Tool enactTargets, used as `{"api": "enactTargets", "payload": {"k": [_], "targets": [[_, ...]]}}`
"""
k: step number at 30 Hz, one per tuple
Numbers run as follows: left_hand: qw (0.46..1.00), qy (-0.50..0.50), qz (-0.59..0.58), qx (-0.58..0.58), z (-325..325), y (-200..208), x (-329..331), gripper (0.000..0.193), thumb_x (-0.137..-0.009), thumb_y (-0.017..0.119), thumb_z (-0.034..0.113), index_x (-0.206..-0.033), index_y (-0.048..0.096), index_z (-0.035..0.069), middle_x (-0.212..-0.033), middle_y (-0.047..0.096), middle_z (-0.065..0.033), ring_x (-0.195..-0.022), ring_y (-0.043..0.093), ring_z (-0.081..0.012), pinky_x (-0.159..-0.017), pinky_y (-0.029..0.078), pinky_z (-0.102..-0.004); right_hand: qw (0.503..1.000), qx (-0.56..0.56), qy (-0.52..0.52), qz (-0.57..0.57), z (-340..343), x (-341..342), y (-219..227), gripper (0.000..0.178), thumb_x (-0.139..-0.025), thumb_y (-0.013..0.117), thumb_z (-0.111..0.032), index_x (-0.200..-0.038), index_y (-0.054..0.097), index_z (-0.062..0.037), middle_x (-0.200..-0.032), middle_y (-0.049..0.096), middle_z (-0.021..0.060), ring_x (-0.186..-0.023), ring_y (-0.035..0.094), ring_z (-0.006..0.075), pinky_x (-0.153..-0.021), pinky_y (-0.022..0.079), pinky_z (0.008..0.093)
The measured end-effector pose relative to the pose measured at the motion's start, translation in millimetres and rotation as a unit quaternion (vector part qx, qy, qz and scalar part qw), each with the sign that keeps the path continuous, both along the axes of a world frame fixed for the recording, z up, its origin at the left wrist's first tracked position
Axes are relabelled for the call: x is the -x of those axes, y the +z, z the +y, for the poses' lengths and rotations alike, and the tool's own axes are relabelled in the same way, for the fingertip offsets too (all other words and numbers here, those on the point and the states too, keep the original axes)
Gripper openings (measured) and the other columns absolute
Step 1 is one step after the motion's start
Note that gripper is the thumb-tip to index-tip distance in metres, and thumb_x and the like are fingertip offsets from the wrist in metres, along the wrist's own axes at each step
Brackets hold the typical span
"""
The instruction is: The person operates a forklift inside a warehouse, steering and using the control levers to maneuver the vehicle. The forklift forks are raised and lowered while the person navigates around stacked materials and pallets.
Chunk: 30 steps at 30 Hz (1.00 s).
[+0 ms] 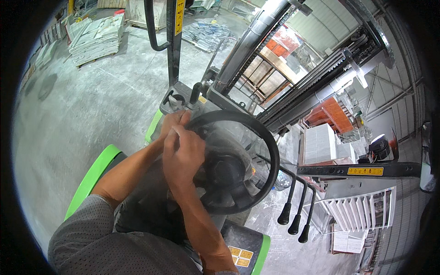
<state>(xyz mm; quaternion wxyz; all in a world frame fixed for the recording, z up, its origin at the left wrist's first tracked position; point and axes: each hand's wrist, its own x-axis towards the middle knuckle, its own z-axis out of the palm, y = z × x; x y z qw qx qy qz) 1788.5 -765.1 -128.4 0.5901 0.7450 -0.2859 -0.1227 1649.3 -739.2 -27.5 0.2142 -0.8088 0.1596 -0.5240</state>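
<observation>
I sit at the controls of a forklift with a black steering wheel (273, 153) in front of me. Both hands are close together at the wheel's upper left. My left hand (174, 123) lies just outside the rim, its fingers curled and partly covered. Nearer to me, my right hand (184, 149) reaches across over the left part of the rim, its fingers bent in toward the left hand. What either hand grips is hidden. Ahead of the left hand, a crumpled whitish scrap (175, 101) sits in a dash recess beside a short black-handled lever (195, 93).
Three black-knobbed levers (294, 224) stand right of the wheel. The lift mast (256, 39) rises ahead, with a black post (173, 55) to its left. Stacked pale slabs (97, 39) and a heap of broken pieces (207, 33) lie on the floor. A white slatted rack (360, 211) stands at right.
</observation>
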Motion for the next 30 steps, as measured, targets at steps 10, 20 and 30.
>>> {"api": "enactTargets", "payload": {"k": [10,20,30], "targets": [[0.998,-0.010,-0.054,0.033,-10,16,8,0.042,-0.092,0.055,0.043,-0.088,0.066,0.003,-0.081,0.065,-0.0243,-0.075,0.063,-0.0424,-0.069,0.047,-0.0466,0.998,0.032,-0.043,-0.033,-68,-19,22,0.011,-0.087,0.065,-0.006,-0.098,0.067,-0.0041,-0.086,0.066,0.0123,-0.079,0.063,0.0321,-0.073,0.046,0.0444],[0.997,0.024,-0.071,-0.025,-29,6,-5,0.047,-0.095,0.048,0.044,-0.087,0.065,0.001,-0.081,0.063,-0.0265,-0.082,0.061,-0.0474,-0.070,0.047,-0.0513,0.994,0.004,-0.094,-0.060,-98,-28,26,0.011,-0.087,0.064,-0.007,-0.098,0.066,-0.0044,-0.088,0.067,0.0119,-0.082,0.064,0.0329,-0.073,0.047,0.0438],[0.987,0.019,-0.157,-0.014,-56,-28,-30,0.041,-0.094,0.052,0.041,-0.085,0.065,0.002,-0.079,0.064,-0.0246,-0.079,0.063,-0.0457,-0.067,0.048,-0.0515,0.994,0.015,-0.089,-0.064,-109,-39,16,0.012,-0.088,0.064,-0.009,-0.099,0.066,-0.0032,-0.088,0.067,0.0130,-0.081,0.064,0.0339,-0.073,0.047,0.0437]]}}
